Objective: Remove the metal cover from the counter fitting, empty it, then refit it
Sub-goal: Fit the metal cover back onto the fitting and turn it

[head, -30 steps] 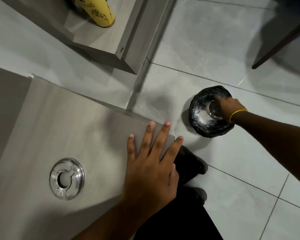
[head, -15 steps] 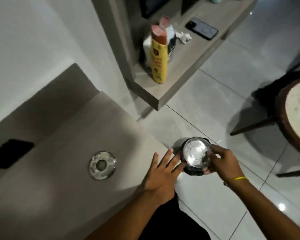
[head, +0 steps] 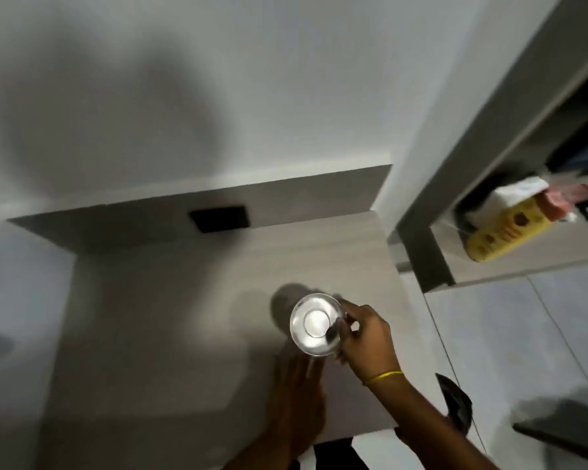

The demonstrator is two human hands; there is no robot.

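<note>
Metal cover [head: 315, 324] now being held over the counter [head: 170, 334], no longer beside its edge above the floor.
Right hand [head: 365, 337] is gripping the cover's right rim, fingers [head: 348, 312] curled around it; left hand [head: 297, 391] is lying blurred on the counter just below, fingers seemingly flat, holding nothing.

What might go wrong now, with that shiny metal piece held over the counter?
The right hand pinches the metal cover only at its rim, so it may slip and drop onto the counter. The picture is blurred and the counter fitting cannot be made out, so the cover may well be set down off-centre. The left hand rests just below and might get bumped.
</note>
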